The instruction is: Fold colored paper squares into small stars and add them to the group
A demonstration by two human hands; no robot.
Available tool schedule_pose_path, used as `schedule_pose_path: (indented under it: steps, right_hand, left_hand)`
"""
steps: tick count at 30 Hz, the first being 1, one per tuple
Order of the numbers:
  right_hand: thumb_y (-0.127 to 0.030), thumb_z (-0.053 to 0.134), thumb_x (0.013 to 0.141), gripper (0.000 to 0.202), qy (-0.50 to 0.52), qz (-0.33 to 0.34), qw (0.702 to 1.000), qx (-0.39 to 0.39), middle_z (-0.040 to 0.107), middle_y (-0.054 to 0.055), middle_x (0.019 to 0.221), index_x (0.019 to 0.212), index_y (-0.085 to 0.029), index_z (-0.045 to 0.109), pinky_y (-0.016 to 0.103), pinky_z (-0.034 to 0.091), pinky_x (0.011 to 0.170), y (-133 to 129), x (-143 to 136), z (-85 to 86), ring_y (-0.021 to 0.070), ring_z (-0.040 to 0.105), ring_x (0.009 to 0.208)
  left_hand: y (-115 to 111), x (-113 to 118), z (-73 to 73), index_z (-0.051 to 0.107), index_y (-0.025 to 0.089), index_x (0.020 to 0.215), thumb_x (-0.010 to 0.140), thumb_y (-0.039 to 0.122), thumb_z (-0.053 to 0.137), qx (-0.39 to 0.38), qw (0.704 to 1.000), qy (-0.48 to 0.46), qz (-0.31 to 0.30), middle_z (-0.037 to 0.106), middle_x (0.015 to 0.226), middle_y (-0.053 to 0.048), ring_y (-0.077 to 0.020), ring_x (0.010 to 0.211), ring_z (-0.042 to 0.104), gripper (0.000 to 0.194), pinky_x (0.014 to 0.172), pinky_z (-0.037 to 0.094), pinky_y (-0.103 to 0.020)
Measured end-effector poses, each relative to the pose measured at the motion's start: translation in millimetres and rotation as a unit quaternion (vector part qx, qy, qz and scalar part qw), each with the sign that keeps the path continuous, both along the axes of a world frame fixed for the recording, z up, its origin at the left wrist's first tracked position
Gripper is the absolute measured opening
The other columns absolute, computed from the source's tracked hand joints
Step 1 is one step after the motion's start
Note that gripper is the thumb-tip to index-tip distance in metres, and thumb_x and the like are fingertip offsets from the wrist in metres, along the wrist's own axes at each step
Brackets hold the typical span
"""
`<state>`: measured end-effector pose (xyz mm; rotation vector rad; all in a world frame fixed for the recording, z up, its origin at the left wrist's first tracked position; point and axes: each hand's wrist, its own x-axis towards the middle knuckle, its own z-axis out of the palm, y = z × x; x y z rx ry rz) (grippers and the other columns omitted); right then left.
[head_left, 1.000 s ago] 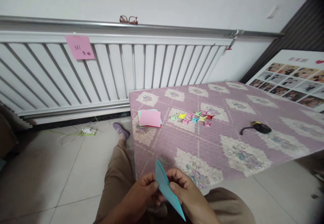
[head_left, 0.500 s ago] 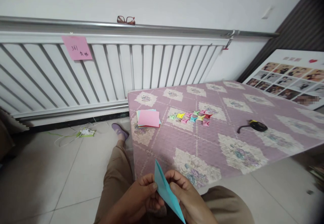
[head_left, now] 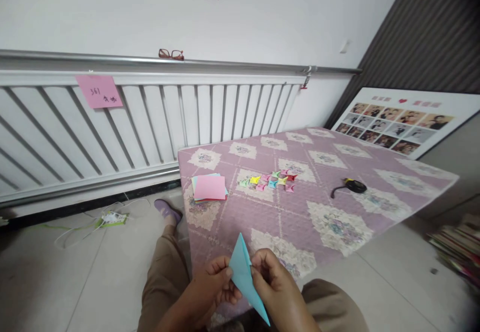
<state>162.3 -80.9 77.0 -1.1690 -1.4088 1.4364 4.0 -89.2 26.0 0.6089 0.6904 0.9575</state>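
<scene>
A folded sheet of light blue paper is held between my two hands, over the table's near edge. My left hand pinches its left side between thumb and fingers. On the right side, my right hand grips the paper's edge with thumb and forefinger. The paper has a pointed top and a long point running down to the right. Farther back lie a stack of coloured sheets with a pink one on top and a group of small folded paper pieces in several colours.
A black cable coil lies on the floral tablecloth at the right. Behind the table are a white radiator and a pipe with glasses on it. A power strip sits on the floor. A photo board leans at the back right.
The view has tilted up and turned right. The blue paper has turned in my hands, so its left face shows broader, and my right fingers have shifted along its edge.
</scene>
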Motion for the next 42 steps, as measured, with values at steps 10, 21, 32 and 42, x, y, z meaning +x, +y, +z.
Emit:
schedule_pose_path:
  steps: [10,21,32,42]
  right_hand:
    - [-0.037,0.048,0.086,0.019,-0.091,0.004,0.993,0.078,0.054,-0.005,0.06,0.074,-0.023,0.05,0.023,0.042,0.053,1,12,2.9,0.0121,0.052,0.055]
    - [-0.004,0.043,0.075,0.036,-0.236,0.198,0.927,0.212,0.063,0.001,0.102,0.091,-0.026,0.066,0.028,0.042,0.09,-7,21,54.4,0.0168,0.057,0.1]
    - [-0.007,0.051,0.078,0.022,-0.314,0.194,0.895,0.251,0.061,0.0,0.087,0.084,-0.025,0.063,0.023,0.043,0.072,-5,18,41.9,0.0149,0.058,0.081]
    - [-0.007,0.053,0.078,0.019,-0.366,0.234,0.867,0.244,0.062,0.004,0.097,0.087,-0.021,0.06,0.024,0.042,0.078,-4,23,45.7,0.0161,0.056,0.09]
  left_hand:
    - [10,10,4.6,0.062,0.014,0.095,0.071,0.045,0.076,0.035,0.999,-0.012,0.022,0.057,0.062,0.002,-0.0063,0.047,0.05,0.041,0.046,0.035,-0.017]
    - [3,9,5.8,0.064,0.015,0.097,0.072,0.026,0.075,-0.064,0.993,-0.096,-0.003,0.064,0.078,-0.002,-0.0087,0.058,0.057,0.03,0.055,0.042,-0.019]
    - [0,2,18.6,0.062,0.018,0.105,0.078,0.022,0.064,0.137,0.981,0.138,0.014,0.064,0.097,-0.005,-0.0181,0.092,0.058,0.027,0.087,0.041,-0.03]
    - [-10,-20,40.3,0.036,0.026,0.138,0.077,0.001,0.042,0.42,0.808,0.411,-0.047,0.057,0.117,-0.005,-0.0161,0.099,0.056,0.066,0.091,0.045,-0.031]
